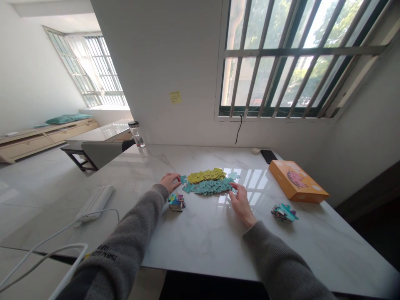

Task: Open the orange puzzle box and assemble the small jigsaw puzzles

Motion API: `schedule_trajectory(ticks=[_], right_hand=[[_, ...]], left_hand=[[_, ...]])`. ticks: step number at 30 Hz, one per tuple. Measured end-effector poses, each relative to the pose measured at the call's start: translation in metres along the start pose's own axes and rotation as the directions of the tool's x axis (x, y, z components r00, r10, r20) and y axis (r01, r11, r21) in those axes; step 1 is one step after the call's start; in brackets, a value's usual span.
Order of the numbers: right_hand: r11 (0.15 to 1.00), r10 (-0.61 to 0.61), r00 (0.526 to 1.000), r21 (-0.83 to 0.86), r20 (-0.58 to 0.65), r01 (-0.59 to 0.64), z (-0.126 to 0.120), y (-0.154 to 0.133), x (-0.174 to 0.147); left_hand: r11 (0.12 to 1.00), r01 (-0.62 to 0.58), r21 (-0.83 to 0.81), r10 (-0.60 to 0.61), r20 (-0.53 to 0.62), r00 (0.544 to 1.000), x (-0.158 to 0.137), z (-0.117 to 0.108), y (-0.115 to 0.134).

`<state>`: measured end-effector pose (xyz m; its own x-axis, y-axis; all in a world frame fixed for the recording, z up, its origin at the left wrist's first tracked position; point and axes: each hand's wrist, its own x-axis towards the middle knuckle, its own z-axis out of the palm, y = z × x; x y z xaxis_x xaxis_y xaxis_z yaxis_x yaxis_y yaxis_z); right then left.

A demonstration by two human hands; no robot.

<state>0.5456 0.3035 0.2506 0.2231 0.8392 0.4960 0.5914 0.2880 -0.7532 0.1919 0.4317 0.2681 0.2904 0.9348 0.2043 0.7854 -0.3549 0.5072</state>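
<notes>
Teal jigsaw pieces [214,187] banked between left hand [170,182] and right hand [242,204]

At the left end of the teal bank, the left hand's grip is curled beside a loose knobbed piece [183,179]; whether the fingers are pinched on it, I cannot tell. At the opposite end, the right hand's grip stands apart, thumb and forefinger spread at the edge of the overlapping flat tiles. Just behind them runs a matching ridge of yellow pieces [206,176], layered like shingles. Ribbed grey knit sleeves [140,216] cover both forearms.

Near the left wrist sits a squat stack [176,203] of multicoloured pieces, its layered edges showing; another stack [285,213], topped with turquoise, lies out to the right. All rest on a glossy, white, grey-veined surface [203,237] that mirrors the window bars [281,53]. Farther right is an orange, rectangular box [295,181] with a pink picture, and behind it a flat black phone [268,156]. A clear cylindrical bottle [136,134] with a dark lid stands at the far left corner.
</notes>
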Motion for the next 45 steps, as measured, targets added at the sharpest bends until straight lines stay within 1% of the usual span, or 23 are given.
schedule_trajectory(ticks=[4,8,11,14,19,23,26,30,36,40,45], right_hand=[[1.000,-0.010,1.000,0.001,0.003,0.010,-0.002,-0.001,0.000],[0.999,-0.043,0.999,-0.022,0.005,0.043,-0.005,-0.006,0.000],[0.998,-0.054,0.999,-0.026,0.010,0.054,-0.006,-0.009,-0.001],[0.998,-0.059,0.998,-0.022,0.016,0.060,-0.006,-0.010,-0.001],[1.000,-0.027,1.000,-0.001,0.011,0.027,-0.005,-0.008,-0.001],[1.000,-0.025,1.000,0.011,0.010,0.025,-0.006,-0.007,0.000],[0.999,-0.031,0.999,0.007,0.013,0.031,-0.006,-0.007,0.000],[0.999,-0.054,0.998,0.001,0.018,0.054,-0.007,-0.009,0.000],[0.998,-0.060,0.998,-0.002,0.014,0.060,-0.008,-0.012,0.000],[0.998,-0.066,0.998,-0.007,0.021,0.066,-0.008,-0.013,-0.001],[0.998,-0.064,0.997,-0.006,0.035,0.064,-0.010,-0.014,-0.001]], left_hand=[[0.999,0.013,0.037,-0.013,0.003,1.000,0.002,-0.004,-0.002],[0.998,0.052,0.040,-0.053,0.013,0.999,-0.009,-0.020,-0.009],[0.996,0.093,0.001,-0.093,0.042,0.995,-0.017,-0.031,-0.014],[0.988,0.132,-0.079,-0.124,0.103,0.987,-0.019,-0.036,-0.013],[0.962,0.163,-0.218,-0.100,0.272,0.957,-0.008,-0.030,0.002],[0.954,0.185,-0.235,-0.098,0.337,0.936,0.005,-0.023,0.014],[0.961,0.196,-0.197,-0.117,0.352,0.929,0.015,-0.019,0.017],[0.964,0.214,-0.156,-0.141,0.381,0.914,0.024,-0.015,0.016],[0.952,0.243,-0.187,-0.139,0.446,0.884,0.025,-0.011,0.012],[0.949,0.238,-0.205,-0.133,0.427,0.895,0.026,-0.005,0.018],[0.966,0.207,-0.152,-0.137,0.376,0.916,0.031,0.002,0.034]])
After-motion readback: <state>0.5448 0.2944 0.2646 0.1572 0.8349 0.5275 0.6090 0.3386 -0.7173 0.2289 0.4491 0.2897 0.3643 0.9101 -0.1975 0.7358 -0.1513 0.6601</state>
